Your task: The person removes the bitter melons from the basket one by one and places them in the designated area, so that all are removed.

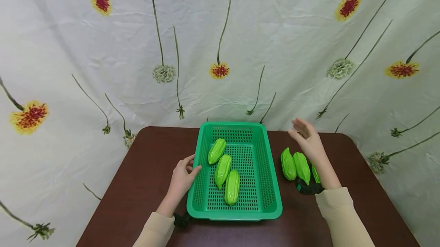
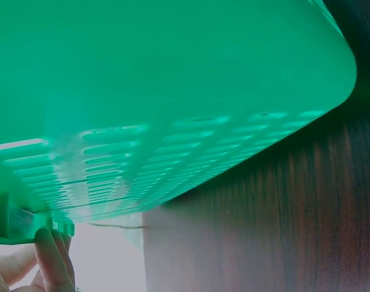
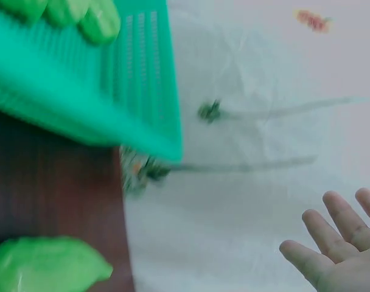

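A green plastic basket (image 1: pixel 237 215) with slotted walls stands on the table. Three glossy, ridged green bitter gourds (image 1: pixel 223 170) lie inside it, toward its left half. My left hand (image 1: pixel 183 174) holds the basket's left rim; the fingers (image 2: pixel 50 258) meet the rim in the left wrist view. To the right of the basket, my right hand (image 1: pixel 309 143) is raised with spread fingers and carries nothing. Beneath and beside that arm lie more bitter gourds: one (image 1: pixel 288 164) nearest the basket, another (image 1: pixel 302 167) beside it, and a third (image 1: pixel 315 173) partly hidden by the forearm.
The dark brown table (image 1: pixel 144 178) has rounded far corners. A pale cloth (image 1: pixel 192 98) printed with flowers hangs close behind the table and along its sides. Each wrist wears a black band, the right one (image 1: pixel 309 187) close to the loose gourds.
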The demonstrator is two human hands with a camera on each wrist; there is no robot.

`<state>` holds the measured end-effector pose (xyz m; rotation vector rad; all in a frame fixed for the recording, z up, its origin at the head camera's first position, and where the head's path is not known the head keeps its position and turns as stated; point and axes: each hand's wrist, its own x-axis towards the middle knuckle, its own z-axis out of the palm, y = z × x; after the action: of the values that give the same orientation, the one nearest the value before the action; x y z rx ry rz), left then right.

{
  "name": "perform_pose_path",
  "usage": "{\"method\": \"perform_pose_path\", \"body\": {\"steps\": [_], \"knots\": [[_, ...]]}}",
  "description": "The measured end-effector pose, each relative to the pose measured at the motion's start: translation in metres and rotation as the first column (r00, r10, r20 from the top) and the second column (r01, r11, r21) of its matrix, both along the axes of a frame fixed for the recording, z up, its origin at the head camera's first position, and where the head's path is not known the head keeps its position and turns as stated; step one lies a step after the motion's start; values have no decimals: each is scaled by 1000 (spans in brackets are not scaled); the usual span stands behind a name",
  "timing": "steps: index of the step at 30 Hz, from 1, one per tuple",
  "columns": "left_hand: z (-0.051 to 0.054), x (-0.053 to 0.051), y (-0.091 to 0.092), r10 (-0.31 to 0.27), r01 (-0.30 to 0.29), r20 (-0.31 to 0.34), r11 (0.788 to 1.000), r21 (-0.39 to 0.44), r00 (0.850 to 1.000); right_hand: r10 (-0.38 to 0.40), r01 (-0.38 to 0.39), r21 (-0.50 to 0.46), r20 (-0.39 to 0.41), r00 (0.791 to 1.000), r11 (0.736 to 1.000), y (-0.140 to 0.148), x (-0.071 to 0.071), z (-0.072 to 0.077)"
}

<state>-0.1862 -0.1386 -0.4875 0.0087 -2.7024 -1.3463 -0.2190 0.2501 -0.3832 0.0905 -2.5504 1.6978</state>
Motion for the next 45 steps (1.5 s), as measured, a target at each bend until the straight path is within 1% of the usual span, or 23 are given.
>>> {"method": "perform_pose_path", "body": {"steps": [6,10,14,17,20,25,28,31,35,38,45], "knots": [[-2,2,0,0,0,6,1000,7,1000,100,-102,-91,-24,995,991,-30,-3,7],[-3,2,0,-1,1,3,1000,4,1000,175,-177,-119,-32,984,977,-52,-2,6],[-3,1,1,2,-2,2,1000,1,1000,238,-240,-124,-36,971,963,-73,-1,-2],[-3,1,1,5,-5,2,1000,-3,1000,273,-273,-117,-21,962,955,-88,-1,-11],[-3,0,1,6,-6,1,1000,-5,1000,301,-299,-99,8,954,949,-99,0,-20],[-3,0,1,8,-8,0,1000,-2,1000,342,-338,-59,82,936,939,-112,1,-35],[-4,0,1,12,-12,0,1000,0,1000,343,-341,-35,123,931,939,-119,1,-43],[-4,0,1,15,-15,-4,1000,-1,1000,318,-323,1,168,933,946,-125,1,-51],[-3,0,1,13,-13,-9,1000,2,1000,277,-300,72,226,934,951,-133,0,-62],[-3,0,1,13,-13,-8,1000,3,1000,262,-299,128,246,933,946,-137,0,-69],[0,0,1,10,-10,-2,1000,11,1000,255,-318,200,286,924,927,-142,0,-81]]}}
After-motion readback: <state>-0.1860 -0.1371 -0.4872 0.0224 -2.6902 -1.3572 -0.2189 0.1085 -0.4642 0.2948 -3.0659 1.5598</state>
